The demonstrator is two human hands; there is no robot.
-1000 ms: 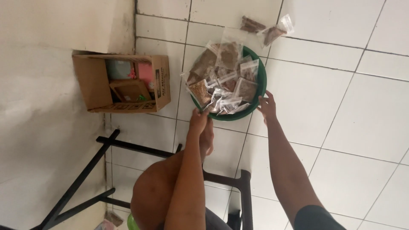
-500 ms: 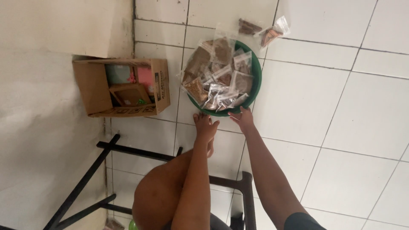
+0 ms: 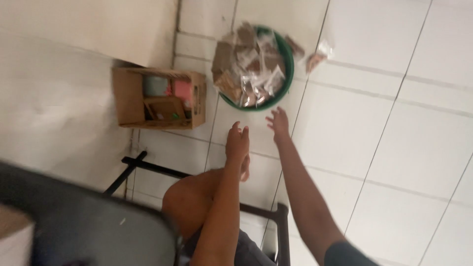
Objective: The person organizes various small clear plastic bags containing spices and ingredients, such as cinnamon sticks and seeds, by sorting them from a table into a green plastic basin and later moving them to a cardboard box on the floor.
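White floor tiles (image 3: 394, 148) carry a round green basin (image 3: 287, 74) of clear packets (image 3: 249, 69) beside a brown cardboard box (image 3: 157, 98); both hands, left (image 3: 237, 143) and right (image 3: 279, 123), hover open, empty, near the basin.

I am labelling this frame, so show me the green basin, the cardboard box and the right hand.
green basin (image 3: 288, 64), head view, on its right rim.
cardboard box (image 3: 129, 96), head view, on its left flap.
right hand (image 3: 279, 123), head view, on the back of the hand.

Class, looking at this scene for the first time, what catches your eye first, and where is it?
A green basin heaped with small clear packets sits on the white tiled floor at top centre. Both bare hands, left hand and right hand, reach toward it, empty. An open cardboard box stands left of the basin.
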